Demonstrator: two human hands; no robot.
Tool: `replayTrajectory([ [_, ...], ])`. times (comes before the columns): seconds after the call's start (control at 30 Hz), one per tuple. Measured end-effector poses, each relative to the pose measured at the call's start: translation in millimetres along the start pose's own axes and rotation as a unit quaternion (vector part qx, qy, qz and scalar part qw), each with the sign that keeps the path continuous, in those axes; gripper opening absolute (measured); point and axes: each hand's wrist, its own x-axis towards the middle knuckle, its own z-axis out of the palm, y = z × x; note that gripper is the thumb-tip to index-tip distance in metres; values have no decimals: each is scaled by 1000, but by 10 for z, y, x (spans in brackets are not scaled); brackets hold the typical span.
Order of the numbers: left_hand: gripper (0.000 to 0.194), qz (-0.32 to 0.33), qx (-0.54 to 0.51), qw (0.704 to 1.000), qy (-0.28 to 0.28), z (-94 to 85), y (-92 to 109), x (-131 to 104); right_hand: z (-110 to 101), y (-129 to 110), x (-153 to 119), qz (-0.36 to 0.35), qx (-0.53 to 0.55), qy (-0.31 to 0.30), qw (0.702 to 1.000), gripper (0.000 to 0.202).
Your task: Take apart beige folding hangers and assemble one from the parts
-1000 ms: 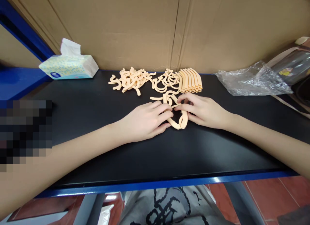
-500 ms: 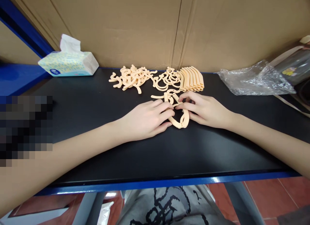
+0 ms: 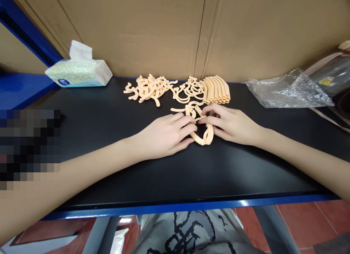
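Observation:
My left hand [image 3: 171, 135] rests on the table with its fingers closed around the left side of a cream plastic folding hanger piece [image 3: 199, 139]. From the other side, the fingers of my right hand [image 3: 228, 123] curl onto the same piece, which bends into a loop near the front. The fingertips hide part of where its arms meet. Just behind my hands lie a few loose curved cream parts [image 3: 177, 109]. Farther back are a pile of curved hanger parts [image 3: 153, 88], a smaller heap of cream hooks [image 3: 188, 90] and a neat stack of hanger arms [image 3: 217, 89].
A tissue pack [image 3: 79, 72] stands at the back left of the black table [image 3: 175, 177]. Clear plastic bag [image 3: 287, 90] and a transparent bottle [image 3: 332, 73] lie at the back right. A cardboard wall [image 3: 153, 31] closes off the rear.
Both hands keep the same grip on the hanger piece. Only a very slight shift of the camera view shows.

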Motion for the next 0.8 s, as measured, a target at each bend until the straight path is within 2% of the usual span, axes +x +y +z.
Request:
replayTrajectory([
  [0.8,29,2,-2,1000,1,8,-8,-11,8,4,2,-6,-6,8,1000,26],
])
